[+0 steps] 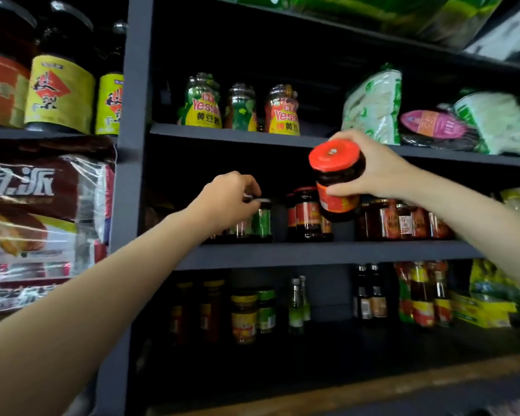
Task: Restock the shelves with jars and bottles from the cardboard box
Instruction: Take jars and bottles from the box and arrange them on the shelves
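My right hand (373, 166) grips a dark jar with a red lid and red label (336, 178), tilted with the lid toward me, in front of the middle shelf (327, 253). My left hand (225, 199) reaches into that shelf and pinches the white lid of a green-labelled jar (261, 219) standing at the front left. Right of it stand dark jars with red labels (306, 214), just under the held jar. The cardboard box is out of view.
Red sauce jars (403, 220) fill the middle shelf's right side. Yellow-labelled jars (204, 106) and green bags (373, 103) sit on the shelf above, several bottles and jars (246, 313) below. Large dark bottles (60, 85) and snack packs (42, 229) fill the left bay beyond a grey upright (132, 145).
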A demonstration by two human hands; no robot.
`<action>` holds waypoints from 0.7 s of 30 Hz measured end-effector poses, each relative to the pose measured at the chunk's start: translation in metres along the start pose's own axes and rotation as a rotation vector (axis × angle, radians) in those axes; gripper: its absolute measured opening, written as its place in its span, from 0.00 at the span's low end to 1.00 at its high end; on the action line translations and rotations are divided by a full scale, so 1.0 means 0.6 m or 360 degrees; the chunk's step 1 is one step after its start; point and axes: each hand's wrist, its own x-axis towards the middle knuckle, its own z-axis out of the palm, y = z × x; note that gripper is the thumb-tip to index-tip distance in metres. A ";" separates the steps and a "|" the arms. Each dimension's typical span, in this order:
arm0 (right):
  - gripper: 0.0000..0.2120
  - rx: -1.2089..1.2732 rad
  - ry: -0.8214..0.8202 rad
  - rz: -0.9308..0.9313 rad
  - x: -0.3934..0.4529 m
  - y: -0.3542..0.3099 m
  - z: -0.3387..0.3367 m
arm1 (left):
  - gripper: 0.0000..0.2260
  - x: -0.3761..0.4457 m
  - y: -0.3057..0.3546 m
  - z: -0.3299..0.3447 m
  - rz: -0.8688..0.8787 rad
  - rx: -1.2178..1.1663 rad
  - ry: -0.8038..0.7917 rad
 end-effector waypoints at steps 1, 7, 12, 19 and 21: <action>0.32 -0.0042 -0.0005 0.0026 -0.003 0.022 -0.003 | 0.11 0.007 0.003 0.007 0.0003 0.0044 -0.0060; 0.34 -0.0185 -0.0069 0.0022 -0.010 0.148 -0.004 | 0.09 0.067 0.051 0.066 -0.0016 0.0114 -0.0255; 0.30 -0.0026 0.0020 0.0286 0.038 0.245 -0.001 | 0.13 0.133 0.109 0.145 -0.0094 0.0109 -0.0448; 0.42 0.0217 -0.0172 0.0728 0.130 0.356 0.059 | 0.17 0.188 0.132 0.213 -0.0215 0.0274 -0.0669; 0.43 0.0107 -0.0233 0.0682 0.143 0.358 0.071 | 0.18 0.194 0.128 0.221 -0.0233 0.0317 -0.0694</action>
